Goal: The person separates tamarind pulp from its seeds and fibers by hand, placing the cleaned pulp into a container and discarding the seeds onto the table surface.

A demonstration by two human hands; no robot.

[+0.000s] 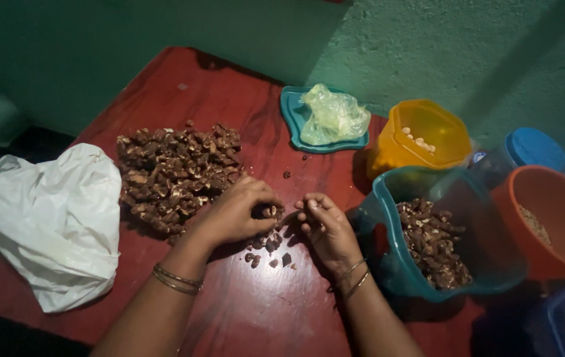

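Observation:
My left hand (233,213) rests on the red table (190,86), fingers curled around a small brown shelled piece (269,212) at the edge of a big heap of brown nut pieces (173,173). A few loose bits (266,250) lie under it. My right hand (325,228) is close beside it, fingertips pinched on a tiny piece. Both wrists wear thin bangles. A teal container (388,274) of brown pieces stands just right of my right hand.
A white plastic bag (51,221) lies at the left. At the back stands a teal tray (292,109) with a crumpled clear bag, a yellow tub (395,155), a blue-lidded jar (533,149) and an orange bowl (560,231). A green wall borders the table.

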